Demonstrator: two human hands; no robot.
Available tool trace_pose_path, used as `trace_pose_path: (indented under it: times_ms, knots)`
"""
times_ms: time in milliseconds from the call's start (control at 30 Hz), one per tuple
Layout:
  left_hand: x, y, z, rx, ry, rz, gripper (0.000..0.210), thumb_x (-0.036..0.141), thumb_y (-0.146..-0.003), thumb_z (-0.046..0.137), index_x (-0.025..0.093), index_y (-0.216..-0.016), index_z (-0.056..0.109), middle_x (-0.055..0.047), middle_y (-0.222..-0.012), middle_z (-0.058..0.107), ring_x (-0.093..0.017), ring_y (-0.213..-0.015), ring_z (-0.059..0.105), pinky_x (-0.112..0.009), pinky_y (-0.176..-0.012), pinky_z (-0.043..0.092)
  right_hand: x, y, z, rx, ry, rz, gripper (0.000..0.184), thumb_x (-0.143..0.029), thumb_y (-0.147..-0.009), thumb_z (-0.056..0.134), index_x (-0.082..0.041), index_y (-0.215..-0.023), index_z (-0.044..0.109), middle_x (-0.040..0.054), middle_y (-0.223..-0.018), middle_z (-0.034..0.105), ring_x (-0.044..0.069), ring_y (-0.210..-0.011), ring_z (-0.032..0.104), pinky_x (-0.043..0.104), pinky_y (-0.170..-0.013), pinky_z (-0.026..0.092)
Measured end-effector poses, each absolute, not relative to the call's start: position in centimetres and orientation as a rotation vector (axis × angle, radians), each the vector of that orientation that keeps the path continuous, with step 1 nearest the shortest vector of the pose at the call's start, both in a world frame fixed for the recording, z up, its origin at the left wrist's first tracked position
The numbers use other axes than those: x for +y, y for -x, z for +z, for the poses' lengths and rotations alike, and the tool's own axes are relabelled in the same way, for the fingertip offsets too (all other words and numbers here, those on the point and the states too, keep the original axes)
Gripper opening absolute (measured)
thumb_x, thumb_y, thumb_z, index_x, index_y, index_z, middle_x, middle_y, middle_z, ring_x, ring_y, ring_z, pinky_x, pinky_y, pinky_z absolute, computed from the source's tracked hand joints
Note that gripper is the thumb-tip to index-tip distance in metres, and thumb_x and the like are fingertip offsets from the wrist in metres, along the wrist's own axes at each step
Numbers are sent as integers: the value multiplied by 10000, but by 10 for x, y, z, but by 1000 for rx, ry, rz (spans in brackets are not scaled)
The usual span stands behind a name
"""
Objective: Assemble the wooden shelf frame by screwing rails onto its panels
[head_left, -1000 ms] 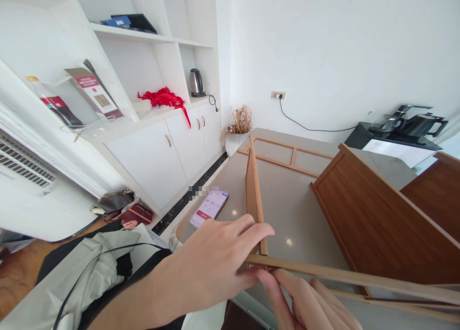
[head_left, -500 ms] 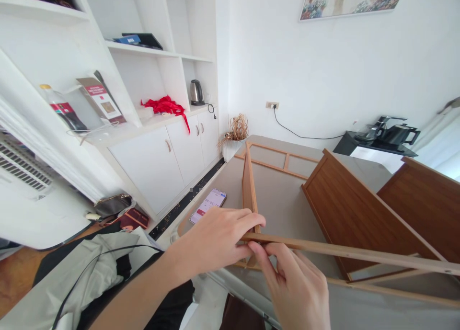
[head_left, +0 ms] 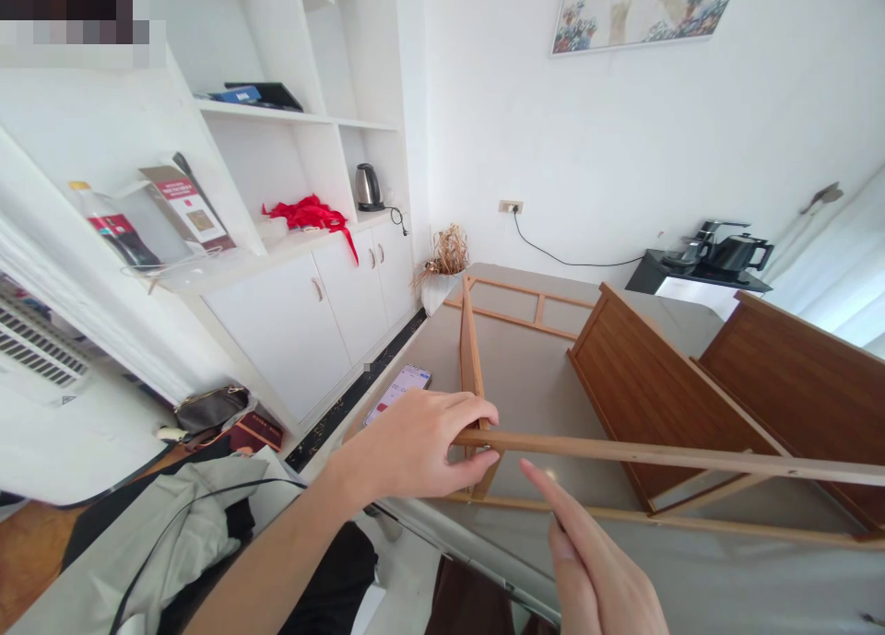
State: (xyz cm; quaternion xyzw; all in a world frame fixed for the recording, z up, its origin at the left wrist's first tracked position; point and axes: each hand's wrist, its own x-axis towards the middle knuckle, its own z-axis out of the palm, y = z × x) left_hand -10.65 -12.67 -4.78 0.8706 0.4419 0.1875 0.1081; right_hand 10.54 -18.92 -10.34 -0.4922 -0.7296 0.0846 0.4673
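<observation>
My left hand: fingers clamped on the wooden rail, apparently steadying its end at the narrow panel | My right hand: near, index extended, grip unclear | Rail: raised above the desk

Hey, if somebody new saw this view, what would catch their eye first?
Probably the big brown wooden panels on the grey table at the right, with a long wooden rail running across in front. The left hand grips that rail's left end, while the right hand points up from below. Next, likely the bright red fabric on the white shelf unit at the left.
</observation>
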Motion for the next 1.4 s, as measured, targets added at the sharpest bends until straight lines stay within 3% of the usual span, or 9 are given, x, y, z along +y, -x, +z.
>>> trace_pose_path:
  times_ms: [100, 167, 333, 500, 600, 700, 967, 1167, 1400]
  knots:
    - [-126, 107, -50, 1312, -2559, 558, 177, 358, -970, 557, 246, -1100, 598, 24, -981, 731, -147, -807, 664, -293, -750, 431, -197, -112, -110, -1746, 1296, 267, 359, -337, -1029, 415, -240, -1297, 633, -20, -643, 677, 103, -423, 581, 148, -467, 494]
    - [-125, 107, -51, 1321, -2568, 557, 181, 360, -968, 561, 249, -1106, 601, 24, -980, 735, -146, -789, 664, -293, -741, 432, -199, -113, -115, -1721, 1305, 315, 343, -355, -1034, 416, -241, -1296, 604, -29, -655, 678, 100, -426, 579, 149, -469, 498]
    - [-127, 106, -49, 1325, -2588, 567, 213, 390, -955, 572, 245, -1108, 597, 21, -990, 734, -149, -794, 667, -292, -736, 433, -196, -118, -121, -1748, 1272, 467, 227, -359, -1040, 439, -252, -1148, 607, 15, -881, 772, 105, -734, 738, 145, -691, 571]
    - [-129, 106, -47, 1313, -2596, 565, 226, 391, -944, 575, 243, -1114, 589, 37, -947, 719, -125, -698, 636, -290, -698, 410, -189, -135, -114, -2005, 1036, 423, 173, -291, -979, 569, -271, -963, 740, 51, -1082, 745, 143, -1004, 734, 190, -871, 575]
    - [-128, 107, -50, 1305, -2613, 582, 235, 388, -928, 605, 250, -1117, 584, 38, -957, 716, -126, -704, 636, -289, -707, 402, -189, -140, -108, -1986, 981, 343, 137, -246, -930, 641, -273, -964, 772, 54, -948, 699, 145, -871, 722, 211, -798, 594]
    - [-126, 108, -54, 1307, -2635, 590, 236, 380, -924, 625, 258, -1121, 580, 41, -949, 709, -129, -714, 632, -290, -722, 397, -192, -139, -103, -1942, 881, 488, 148, -165, -922, 640, -258, -996, 728, 2, -804, 685, 101, -700, 681, 161, -677, 566]
    - [-123, 108, -57, 1318, -2668, 600, 205, 355, -951, 596, 259, -1132, 579, 41, -969, 707, -141, -810, 644, -287, -745, 400, -194, -130, -102, -1856, 824, 605, 242, -109, -942, 598, -285, -1088, 677, -25, -970, 781, 100, -837, 755, 134, -794, 574]
    - [-124, 108, -57, 1321, -2663, 589, 192, 362, -958, 589, 256, -1117, 584, 34, -958, 715, -149, -807, 645, -289, -724, 385, -183, -121, -110, -1720, 851, 735, 173, -145, -915, 656, -288, -1000, 705, -45, -889, 785, 107, -790, 769, 134, -776, 587]
    - [-125, 107, -53, 1326, -2644, 568, 173, 316, -928, 626, 261, -1088, 589, 55, -937, 717, -136, -795, 637, -283, -689, 365, -164, -115, -128, -1644, 837, 921, 121, -202, -933, 657, -272, -1000, 730, 8, -980, 786, 144, -873, 768, 200, -829, 605]
